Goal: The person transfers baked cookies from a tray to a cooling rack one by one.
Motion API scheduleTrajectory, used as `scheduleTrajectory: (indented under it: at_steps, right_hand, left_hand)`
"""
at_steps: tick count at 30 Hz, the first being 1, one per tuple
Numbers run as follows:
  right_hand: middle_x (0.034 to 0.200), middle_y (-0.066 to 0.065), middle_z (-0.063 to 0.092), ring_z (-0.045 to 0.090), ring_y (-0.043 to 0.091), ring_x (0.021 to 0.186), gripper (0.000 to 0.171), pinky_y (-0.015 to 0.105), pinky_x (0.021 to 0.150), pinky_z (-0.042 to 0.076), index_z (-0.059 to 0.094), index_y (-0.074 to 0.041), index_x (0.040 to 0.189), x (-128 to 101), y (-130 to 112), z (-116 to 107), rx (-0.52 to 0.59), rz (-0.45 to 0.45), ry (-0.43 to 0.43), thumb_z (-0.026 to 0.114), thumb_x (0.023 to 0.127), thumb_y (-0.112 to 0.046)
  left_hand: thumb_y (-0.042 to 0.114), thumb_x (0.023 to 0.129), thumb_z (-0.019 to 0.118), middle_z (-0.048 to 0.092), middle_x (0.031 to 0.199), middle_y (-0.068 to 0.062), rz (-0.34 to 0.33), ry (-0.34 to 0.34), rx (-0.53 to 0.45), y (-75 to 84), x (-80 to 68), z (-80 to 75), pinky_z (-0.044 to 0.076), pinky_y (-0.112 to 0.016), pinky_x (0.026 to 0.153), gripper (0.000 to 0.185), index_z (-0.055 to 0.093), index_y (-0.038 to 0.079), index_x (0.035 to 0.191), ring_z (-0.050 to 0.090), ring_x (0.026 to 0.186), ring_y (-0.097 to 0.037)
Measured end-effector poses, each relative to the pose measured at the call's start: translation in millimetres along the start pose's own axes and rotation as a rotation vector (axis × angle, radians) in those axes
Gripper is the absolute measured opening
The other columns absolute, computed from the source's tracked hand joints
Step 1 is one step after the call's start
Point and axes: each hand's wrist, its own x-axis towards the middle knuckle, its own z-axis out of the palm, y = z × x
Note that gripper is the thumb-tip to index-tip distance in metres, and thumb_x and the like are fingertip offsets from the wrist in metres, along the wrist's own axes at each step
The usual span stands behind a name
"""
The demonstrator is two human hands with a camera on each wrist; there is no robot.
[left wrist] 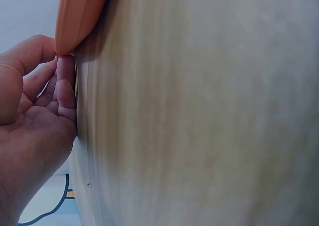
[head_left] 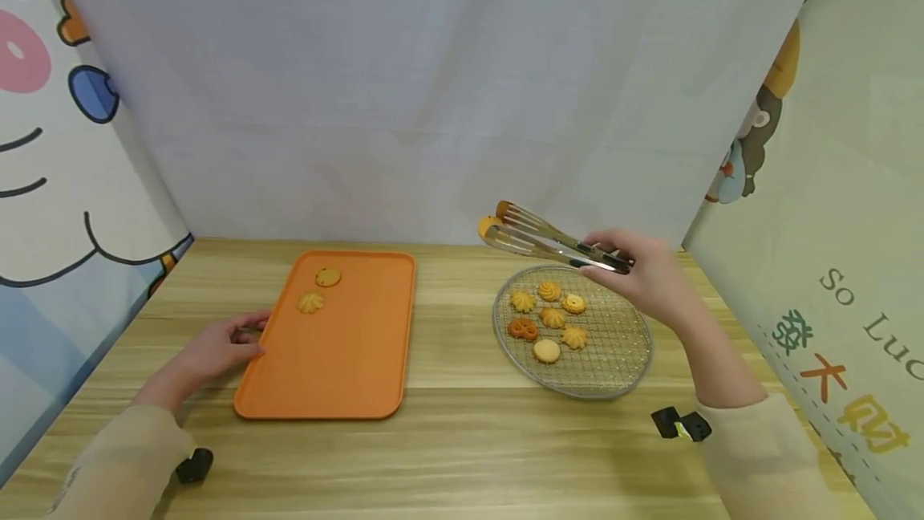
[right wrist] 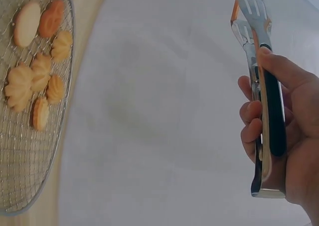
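My right hand grips metal tongs with dark handle panels, raised over the back of the round wire rack. Between the tong tips sits a round golden cookie, partly hidden by the slotted ends. At the left side of an orange tray, my left hand pinches the rim, thumb on top and fingers low against the tabletop in the left wrist view. Toward the tray's far left corner lie a round speckled cookie and a flower-shaped cookie.
Several cookies rest on the rack's left half, among them a brown pretzel-shaped one and a smooth pale round one. A wooden table carries everything. A white cloth hangs behind; printed panels flank both sides.
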Motion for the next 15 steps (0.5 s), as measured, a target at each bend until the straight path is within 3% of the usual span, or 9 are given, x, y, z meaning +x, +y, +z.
scheduleTrajectory:
  at_steps: [8,15]
  right_hand:
    - [0.079,0.002,0.068,0.046,0.004,0.056,0.032,0.019,0.052,0.039,0.067,-0.009,0.106,-21.2,24.0,-5.6,-0.055,0.004,0.044,0.078,0.076,-0.012]
    - [0.08,0.004,0.068,0.044,0.005,0.055,0.035,0.022,0.051,0.038,0.067,-0.009,0.109,-35.8,43.0,-5.6,-0.108,0.023,0.052,0.078,0.076,-0.012]
  left_hand:
    - [0.018,0.089,0.063,0.049,0.132,-0.023,0.005,0.007,-0.01,0.1,0.3,-0.5,0.044,-0.024,0.075,0.062,0.038,-0.002,0.142,0.051,0.096,-0.021]
    - [0.018,0.089,0.063,0.048,0.132,-0.024,-0.007,-0.001,-0.037,1.6,-1.1,0.3,0.043,-0.024,0.074,0.062,0.037,-0.002,0.142,0.05,0.096,-0.02]
